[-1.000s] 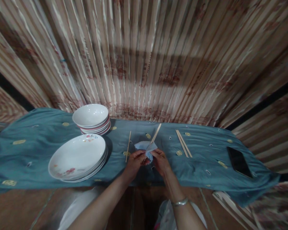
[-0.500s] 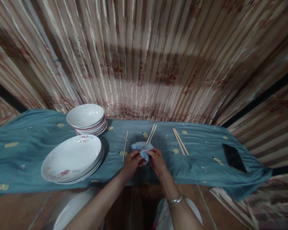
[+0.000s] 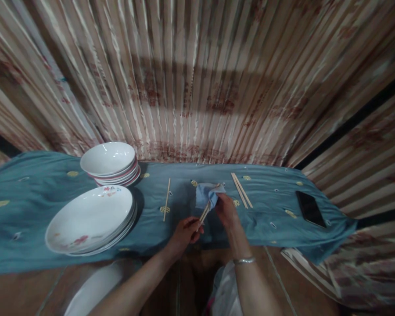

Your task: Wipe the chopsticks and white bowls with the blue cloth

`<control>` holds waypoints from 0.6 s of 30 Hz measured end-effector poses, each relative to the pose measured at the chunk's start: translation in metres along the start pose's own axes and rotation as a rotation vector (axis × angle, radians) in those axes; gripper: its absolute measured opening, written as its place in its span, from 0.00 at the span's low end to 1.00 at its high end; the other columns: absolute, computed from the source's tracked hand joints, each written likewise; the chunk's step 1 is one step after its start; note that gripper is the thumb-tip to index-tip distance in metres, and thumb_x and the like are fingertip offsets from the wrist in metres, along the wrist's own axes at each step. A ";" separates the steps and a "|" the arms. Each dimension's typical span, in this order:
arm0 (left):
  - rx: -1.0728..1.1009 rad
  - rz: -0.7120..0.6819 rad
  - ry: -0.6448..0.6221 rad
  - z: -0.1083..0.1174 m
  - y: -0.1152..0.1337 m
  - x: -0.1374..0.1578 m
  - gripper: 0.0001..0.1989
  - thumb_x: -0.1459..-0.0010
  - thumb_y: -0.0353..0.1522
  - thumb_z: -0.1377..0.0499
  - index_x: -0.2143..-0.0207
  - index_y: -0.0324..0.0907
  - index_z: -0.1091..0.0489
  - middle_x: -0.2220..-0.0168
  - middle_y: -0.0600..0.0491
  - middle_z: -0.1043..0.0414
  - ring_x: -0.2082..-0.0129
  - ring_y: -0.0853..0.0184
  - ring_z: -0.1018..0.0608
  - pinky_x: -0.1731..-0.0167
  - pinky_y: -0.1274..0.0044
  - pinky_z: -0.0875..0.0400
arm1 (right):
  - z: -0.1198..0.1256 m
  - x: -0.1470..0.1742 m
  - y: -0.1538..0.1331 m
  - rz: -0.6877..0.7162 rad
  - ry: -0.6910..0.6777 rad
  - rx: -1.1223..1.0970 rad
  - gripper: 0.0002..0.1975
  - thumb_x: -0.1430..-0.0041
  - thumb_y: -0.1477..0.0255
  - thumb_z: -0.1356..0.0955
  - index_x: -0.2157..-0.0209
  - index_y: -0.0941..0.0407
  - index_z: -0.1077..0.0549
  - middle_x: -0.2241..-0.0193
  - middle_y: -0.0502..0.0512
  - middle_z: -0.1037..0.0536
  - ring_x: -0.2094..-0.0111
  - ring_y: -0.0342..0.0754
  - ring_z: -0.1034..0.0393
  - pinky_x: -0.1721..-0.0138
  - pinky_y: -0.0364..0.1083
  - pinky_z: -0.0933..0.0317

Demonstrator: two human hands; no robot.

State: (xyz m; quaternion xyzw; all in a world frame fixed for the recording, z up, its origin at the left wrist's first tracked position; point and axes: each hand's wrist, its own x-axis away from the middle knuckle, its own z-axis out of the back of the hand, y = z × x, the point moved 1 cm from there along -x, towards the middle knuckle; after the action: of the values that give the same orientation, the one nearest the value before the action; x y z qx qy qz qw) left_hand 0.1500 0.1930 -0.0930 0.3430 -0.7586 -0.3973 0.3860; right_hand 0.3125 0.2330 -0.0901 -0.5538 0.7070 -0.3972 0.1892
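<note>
My left hand [image 3: 188, 232] is closed on the near ends of a pair of wooden chopsticks [image 3: 204, 213], which slant away to the right. Around their far part my right hand [image 3: 227, 210] pinches a light blue cloth [image 3: 204, 195]; only the tips poke out beyond it. One loose chopstick [image 3: 166, 199] lies on the cloth-covered table to the left of my hands. Another pair of chopsticks [image 3: 242, 190] lies to the right, beyond my right hand.
On the left stand a stack of white bowls [image 3: 108, 160] and, nearer, a stack of floral plates [image 3: 92, 219]. A black phone [image 3: 310, 208] lies at the right. The table has a teal patterned tablecloth [image 3: 270, 193]; a pleated curtain [image 3: 197, 87] hangs behind.
My right hand has slid with the blue cloth toward the far end of the chopsticks, away from my left hand. More of the near sticks now shows. The view has shifted slightly right.
</note>
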 end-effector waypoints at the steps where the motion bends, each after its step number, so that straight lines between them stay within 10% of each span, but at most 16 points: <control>1: 0.019 -0.008 0.006 0.000 0.001 0.000 0.18 0.58 0.42 0.35 0.75 0.37 0.31 0.81 0.57 0.34 0.88 0.80 0.42 0.85 0.80 0.57 | -0.001 0.000 0.001 -0.015 -0.001 -0.005 0.03 0.61 0.73 0.28 0.78 0.56 0.25 0.79 0.46 0.23 0.76 0.42 0.32 0.72 0.41 0.38; 18: 0.096 -0.101 0.145 0.018 0.023 -0.009 0.19 0.62 0.43 0.33 0.78 0.37 0.32 0.83 0.57 0.35 0.88 0.82 0.44 0.86 0.82 0.58 | -0.049 0.037 0.037 -0.142 -0.204 0.118 0.06 0.63 0.71 0.29 0.86 0.56 0.29 0.87 0.46 0.30 0.80 0.42 0.35 0.75 0.42 0.41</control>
State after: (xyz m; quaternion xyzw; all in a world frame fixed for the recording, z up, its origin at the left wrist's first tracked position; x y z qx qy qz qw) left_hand 0.1339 0.2162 -0.0831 0.4267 -0.7287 -0.3534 0.4025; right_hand 0.2426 0.2182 -0.0820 -0.6277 0.6185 -0.3923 0.2638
